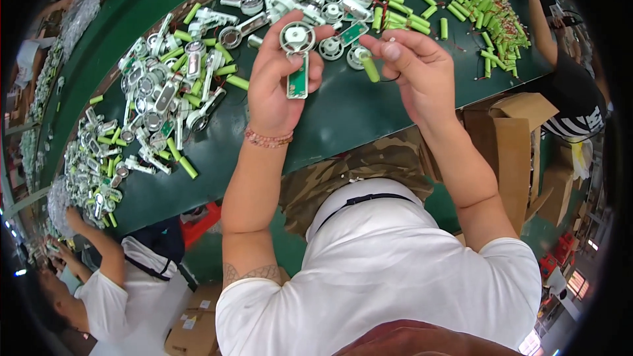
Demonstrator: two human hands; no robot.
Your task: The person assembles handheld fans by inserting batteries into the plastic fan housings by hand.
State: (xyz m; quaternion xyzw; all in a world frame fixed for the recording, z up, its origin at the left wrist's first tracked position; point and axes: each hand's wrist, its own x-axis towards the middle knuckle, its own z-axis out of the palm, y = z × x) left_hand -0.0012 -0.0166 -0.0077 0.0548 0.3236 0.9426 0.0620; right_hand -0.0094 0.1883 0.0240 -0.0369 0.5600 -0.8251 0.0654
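Cap brim (422,341) at six o'clock; your left hand (271,79) holds a round-headed housing (297,38), right hand (427,72) a battery connector (392,40), seemingly unplugged; loose batteries (399,6) remain at one.

Factory: workbench (343,122) heaped with parts (165,97)

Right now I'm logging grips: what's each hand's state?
Left hand: closed on a white round-headed part with a green board.
Right hand: closed, apparently pinching a small white connector.
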